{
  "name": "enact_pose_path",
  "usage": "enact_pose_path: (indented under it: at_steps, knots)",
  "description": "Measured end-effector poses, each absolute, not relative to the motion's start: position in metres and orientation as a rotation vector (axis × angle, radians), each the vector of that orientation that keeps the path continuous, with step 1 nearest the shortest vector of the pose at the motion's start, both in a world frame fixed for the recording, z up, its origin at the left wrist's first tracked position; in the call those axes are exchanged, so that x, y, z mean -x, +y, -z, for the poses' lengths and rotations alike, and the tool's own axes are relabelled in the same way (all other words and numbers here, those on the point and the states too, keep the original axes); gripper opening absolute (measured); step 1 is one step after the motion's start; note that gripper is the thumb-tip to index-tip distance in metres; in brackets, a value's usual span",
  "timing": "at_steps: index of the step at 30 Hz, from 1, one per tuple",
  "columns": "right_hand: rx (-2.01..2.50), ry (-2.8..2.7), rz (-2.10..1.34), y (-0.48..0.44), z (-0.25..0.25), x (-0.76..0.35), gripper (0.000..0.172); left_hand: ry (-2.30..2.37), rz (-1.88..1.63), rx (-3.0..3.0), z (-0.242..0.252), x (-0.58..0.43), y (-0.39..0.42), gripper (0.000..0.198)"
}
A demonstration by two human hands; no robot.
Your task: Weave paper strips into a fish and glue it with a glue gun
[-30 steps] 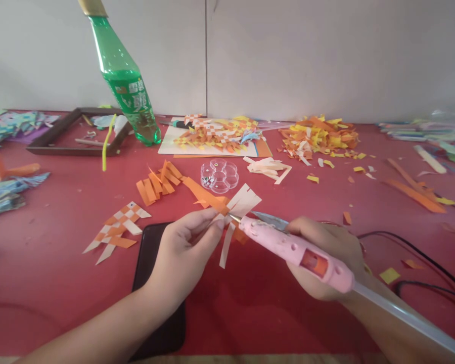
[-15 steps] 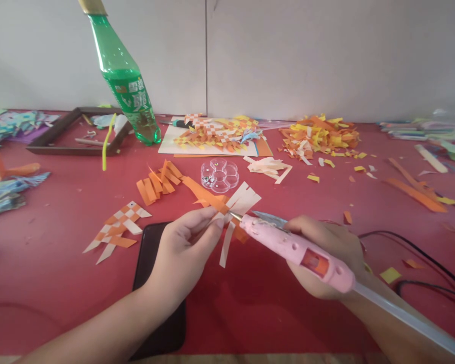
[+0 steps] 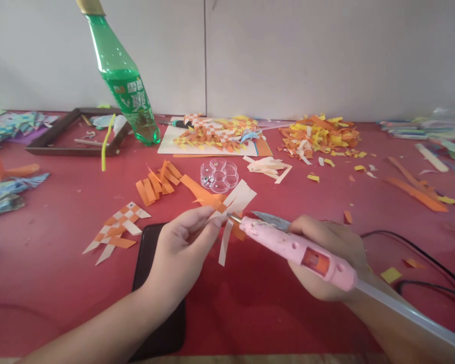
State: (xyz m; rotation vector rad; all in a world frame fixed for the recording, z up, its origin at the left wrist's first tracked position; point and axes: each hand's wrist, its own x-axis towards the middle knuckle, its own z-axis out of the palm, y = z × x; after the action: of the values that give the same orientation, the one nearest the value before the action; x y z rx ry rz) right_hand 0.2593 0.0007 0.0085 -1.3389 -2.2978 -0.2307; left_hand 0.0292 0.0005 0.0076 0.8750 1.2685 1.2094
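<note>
Between the thumb and fingers of my left hand (image 3: 185, 242) is a piece of woven orange and white paper strips (image 3: 239, 197), its loose ends sticking out on several sides. My right hand (image 3: 326, 253) is wrapped round a pink hot glue gun (image 3: 280, 242) with a clear glue stick coming out of its back. The metal nozzle is at the paper, close to my left fingertips. A grey pointed blade (image 3: 269, 219), perhaps of scissors, also juts from my right hand; its handle is mostly hidden. A woven orange and white paper fish (image 3: 117, 227) lies left of my left hand.
A black phone (image 3: 163, 323) lies under my left forearm. Beyond are orange strips (image 3: 155, 184), a clear flower-shaped case (image 3: 219, 175) and white strips (image 3: 269, 167). A green bottle (image 3: 125, 86) stands by a dark frame (image 3: 72, 150). Black cables (image 3: 420, 247) run at right.
The glue gun's nozzle has shifted slightly down from the orange strip, and the paper piece has turned a little in my left fingers. The things on the table stay put.
</note>
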Motion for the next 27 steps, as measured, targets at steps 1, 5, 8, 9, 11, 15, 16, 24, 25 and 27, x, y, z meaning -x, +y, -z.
enact_pose_path:
  at_steps: [1,5,8,9,11,15,16,24,25,27]
  knots:
    - [1.369,-2.279,0.227,0.0006,-0.0079,-0.2597,0.011,1.266,-1.213,-0.869,-0.0074,-0.0291,0.0004,0.014]
    - [1.372,-2.275,0.164,0.0006,-0.0074,-0.2602,0.015,1.243,-1.232,-0.855,-0.0066,-0.0287,-0.0003,0.016]
    - [1.377,-2.262,0.120,0.0008,-0.0082,-0.2594,0.015,1.252,-1.236,-0.847,-0.0066,-0.0289,-0.0002,0.018]
    - [1.388,-2.252,0.118,0.0008,-0.0085,-0.2591,0.014,1.257,-1.237,-0.843,-0.0068,-0.0290,0.0000,0.019]
    - [1.389,-2.250,0.127,0.0013,-0.0088,-0.2587,0.014,1.257,-1.240,-0.839,-0.0074,-0.0293,0.0004,0.018]
    - [1.350,-2.259,0.131,0.0031,-0.0082,-0.2595,0.015,1.235,-1.255,-0.832,-0.0081,-0.0293,0.0014,0.014]
    - [1.340,-2.253,0.133,0.0034,-0.0080,-0.2597,0.015,1.230,-1.259,-0.828,-0.0079,-0.0291,0.0015,0.014]
    - [1.530,-2.184,0.018,-0.0021,-0.0123,-0.2573,0.012,1.197,-1.298,-0.716,-0.0077,-0.0300,0.0008,0.014]
    - [1.538,-2.157,-0.059,-0.0016,-0.0130,-0.2585,0.008,1.184,-1.308,-0.683,-0.0089,-0.0301,0.0010,0.013]
    - [1.501,-2.088,-0.246,0.0019,-0.0133,-0.2627,0.008,1.149,-1.346,-0.611,-0.0120,-0.0300,0.0021,0.013]
